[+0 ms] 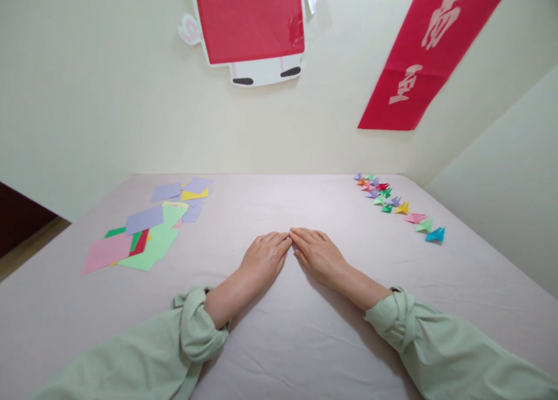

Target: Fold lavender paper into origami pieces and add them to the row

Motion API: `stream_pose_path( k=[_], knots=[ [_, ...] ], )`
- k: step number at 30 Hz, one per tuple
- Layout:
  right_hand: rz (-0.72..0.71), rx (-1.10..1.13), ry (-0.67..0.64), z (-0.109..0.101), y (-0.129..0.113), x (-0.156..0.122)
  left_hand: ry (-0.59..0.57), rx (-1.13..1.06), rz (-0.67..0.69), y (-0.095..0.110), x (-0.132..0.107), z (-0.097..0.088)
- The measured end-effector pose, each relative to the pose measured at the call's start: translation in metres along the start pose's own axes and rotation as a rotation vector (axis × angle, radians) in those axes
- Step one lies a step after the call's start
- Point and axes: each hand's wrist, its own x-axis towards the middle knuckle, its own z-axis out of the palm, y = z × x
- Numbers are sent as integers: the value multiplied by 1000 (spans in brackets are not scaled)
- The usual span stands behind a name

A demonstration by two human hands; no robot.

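My left hand (264, 257) and my right hand (317, 253) lie palm down on the pale pink table (279, 342), fingers stretched flat and fingertips meeting at the middle. A sliver of pink paper (291, 235) shows between the fingertips; the rest of it is hidden under the hands. Loose coloured paper sheets (148, 231) are spread at the left. A row of small folded paper figures (399, 205) runs along the right side, ending in a blue one (436, 235).
A cream wall rises behind the table with a red and white cut-out (250, 28) and a red banner (425, 51). The table's left edge drops to a dark floor (21, 225).
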Motion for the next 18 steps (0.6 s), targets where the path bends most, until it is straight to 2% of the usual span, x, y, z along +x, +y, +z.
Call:
stream_pose_path(
  k=[7, 18],
  knots=[
    [44, -58, -58, 1, 4, -7, -15, -11, 46, -5, -12, -6],
    [-34, -52, -51, -2, 7, -9, 5, -54, 66, -4, -28, -8]
  ],
)
